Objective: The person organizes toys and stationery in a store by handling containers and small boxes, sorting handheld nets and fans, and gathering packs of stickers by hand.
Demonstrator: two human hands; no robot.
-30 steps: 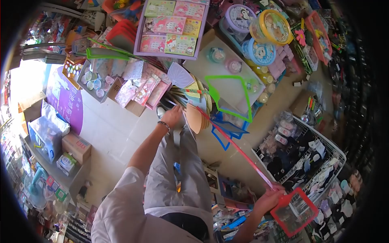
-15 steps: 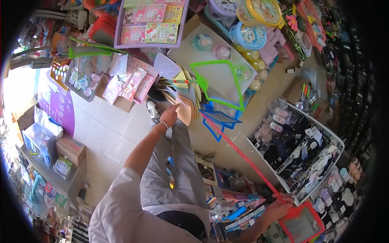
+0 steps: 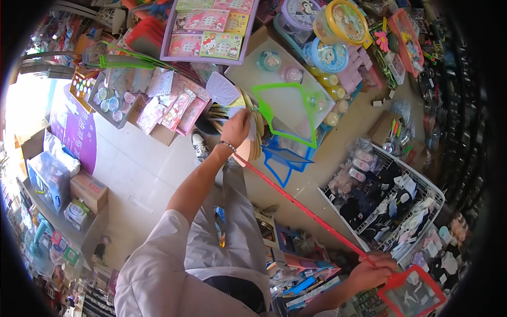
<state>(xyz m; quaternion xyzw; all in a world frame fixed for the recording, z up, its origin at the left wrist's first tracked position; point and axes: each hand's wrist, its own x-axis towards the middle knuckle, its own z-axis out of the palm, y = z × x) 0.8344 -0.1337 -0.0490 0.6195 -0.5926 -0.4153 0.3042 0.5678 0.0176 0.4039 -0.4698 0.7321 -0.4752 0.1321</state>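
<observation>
My right hand is wrapped round the shaft of a red net, close to its mesh head at the lower right. The long shaft slants up to the left and ends near my left wrist. My left hand is closed at a bunch of hand fans; what its fingers hold is hidden. A pale purple fan stands up just beyond it. Right of that hand are a green net and, lower, a blue net.
A wire basket of socks stands on the right. Boxes of small packets lie ahead on the left. A purple tray of sticker packs and round tubs are at the far side. Cartons stand left.
My left hand has moved up and to the right over the fans, and its fingers have closed. My right hand and the red net have shifted slightly; the shaft's far end is now further left.
</observation>
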